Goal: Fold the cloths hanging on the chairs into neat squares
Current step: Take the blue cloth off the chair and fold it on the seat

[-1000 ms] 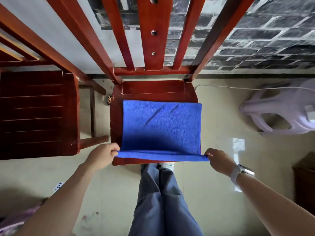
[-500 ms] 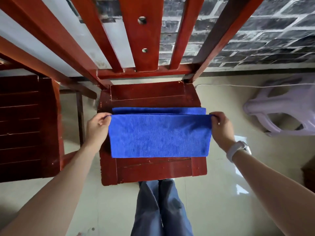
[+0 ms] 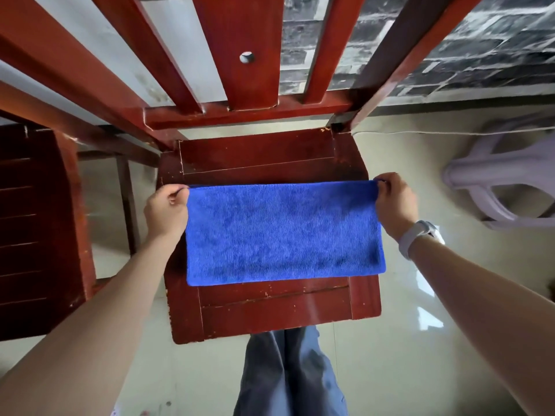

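I've brought the near edge over to 12 o'clock: my left hand and right hand pinch the blue cloth's far corners, halved on the chair seat; crosswise fold next, I judge

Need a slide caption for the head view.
Both hands, left hand and right hand, pinch the folded blue cloth on the chair seat.

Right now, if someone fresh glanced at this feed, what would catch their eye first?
The bright blue cloth stands out, lying folded into a wide rectangle on the seat of the red wooden chair. The left hand and the right hand each pinch one of its far corners. Off to the right, a pale plastic stool lies tipped on the glossy floor.
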The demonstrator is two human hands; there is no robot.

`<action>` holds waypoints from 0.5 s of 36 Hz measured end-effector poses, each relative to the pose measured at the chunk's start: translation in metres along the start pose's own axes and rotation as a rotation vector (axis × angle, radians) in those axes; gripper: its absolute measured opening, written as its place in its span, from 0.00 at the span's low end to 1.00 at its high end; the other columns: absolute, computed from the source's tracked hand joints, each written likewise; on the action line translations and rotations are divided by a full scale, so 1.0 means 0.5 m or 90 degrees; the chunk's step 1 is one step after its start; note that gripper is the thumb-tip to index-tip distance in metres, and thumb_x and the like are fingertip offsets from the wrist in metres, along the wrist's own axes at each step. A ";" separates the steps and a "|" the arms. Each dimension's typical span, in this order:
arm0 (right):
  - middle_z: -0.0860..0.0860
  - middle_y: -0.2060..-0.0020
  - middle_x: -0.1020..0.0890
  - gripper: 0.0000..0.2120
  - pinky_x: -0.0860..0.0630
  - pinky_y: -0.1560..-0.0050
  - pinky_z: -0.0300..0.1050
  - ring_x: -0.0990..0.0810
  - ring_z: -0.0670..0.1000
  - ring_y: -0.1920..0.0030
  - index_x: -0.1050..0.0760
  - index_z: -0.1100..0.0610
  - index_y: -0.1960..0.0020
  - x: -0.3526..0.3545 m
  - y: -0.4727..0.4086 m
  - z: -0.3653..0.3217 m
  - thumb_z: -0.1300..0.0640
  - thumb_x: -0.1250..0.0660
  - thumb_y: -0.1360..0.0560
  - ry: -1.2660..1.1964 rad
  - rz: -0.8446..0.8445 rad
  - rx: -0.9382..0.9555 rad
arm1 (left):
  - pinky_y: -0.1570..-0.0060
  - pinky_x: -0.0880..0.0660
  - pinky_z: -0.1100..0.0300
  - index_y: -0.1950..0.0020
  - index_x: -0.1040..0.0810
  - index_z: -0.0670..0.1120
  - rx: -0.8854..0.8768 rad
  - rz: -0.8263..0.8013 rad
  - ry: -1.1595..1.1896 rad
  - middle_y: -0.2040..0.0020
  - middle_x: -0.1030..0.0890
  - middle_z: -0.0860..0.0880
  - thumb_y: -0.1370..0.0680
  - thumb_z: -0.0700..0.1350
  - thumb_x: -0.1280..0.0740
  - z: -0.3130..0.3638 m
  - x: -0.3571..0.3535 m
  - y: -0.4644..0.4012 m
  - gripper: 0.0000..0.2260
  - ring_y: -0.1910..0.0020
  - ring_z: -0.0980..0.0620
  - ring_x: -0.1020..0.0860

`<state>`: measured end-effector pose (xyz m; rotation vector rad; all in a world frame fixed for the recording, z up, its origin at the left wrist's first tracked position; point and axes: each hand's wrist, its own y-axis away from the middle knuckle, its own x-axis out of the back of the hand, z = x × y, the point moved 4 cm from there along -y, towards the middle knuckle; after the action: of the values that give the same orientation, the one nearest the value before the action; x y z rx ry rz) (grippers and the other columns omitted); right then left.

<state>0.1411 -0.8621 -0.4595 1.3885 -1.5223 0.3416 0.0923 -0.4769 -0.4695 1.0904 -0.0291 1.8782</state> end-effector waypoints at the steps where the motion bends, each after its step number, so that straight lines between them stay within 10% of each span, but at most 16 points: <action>1: 0.59 0.50 0.21 0.11 0.32 0.54 0.45 0.25 0.60 0.50 0.25 0.59 0.45 -0.002 -0.002 0.001 0.61 0.45 0.22 0.004 0.004 -0.003 | 0.51 0.28 0.56 0.48 0.20 0.40 -0.006 0.005 -0.012 0.52 0.19 0.42 0.23 0.40 0.38 0.000 -0.001 -0.003 0.09 0.52 0.45 0.22; 10: 0.59 0.45 0.24 0.17 0.29 0.51 0.41 0.25 0.53 0.52 0.28 0.60 0.39 0.016 0.014 0.002 0.58 0.43 0.26 -0.242 0.157 -0.132 | 0.44 0.33 0.51 0.41 0.25 0.41 -0.160 0.116 -0.139 0.45 0.25 0.38 0.24 0.40 0.39 0.038 0.010 0.029 0.12 0.46 0.39 0.27; 13: 0.61 0.46 0.25 0.19 0.34 0.42 0.48 0.27 0.58 0.45 0.29 0.63 0.40 0.020 0.076 -0.041 0.60 0.46 0.29 -0.093 0.229 0.108 | 0.44 0.35 0.49 0.38 0.27 0.44 -0.334 0.104 -0.244 0.40 0.26 0.42 0.25 0.40 0.42 0.068 -0.012 0.094 0.16 0.42 0.42 0.30; 18: 0.56 0.35 0.27 0.23 0.44 0.32 0.67 0.32 0.57 0.33 0.33 0.53 0.33 -0.110 0.169 -0.107 0.57 0.45 0.28 0.244 0.000 0.463 | 0.34 0.43 0.40 0.31 0.35 0.49 -0.498 -0.099 -0.435 0.29 0.33 0.46 0.23 0.47 0.43 0.052 -0.122 0.154 0.20 0.30 0.43 0.38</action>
<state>0.0839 -0.7642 -0.4452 1.7361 -1.1117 1.1750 0.0642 -0.5745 -0.4652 1.0596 -0.9532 1.0985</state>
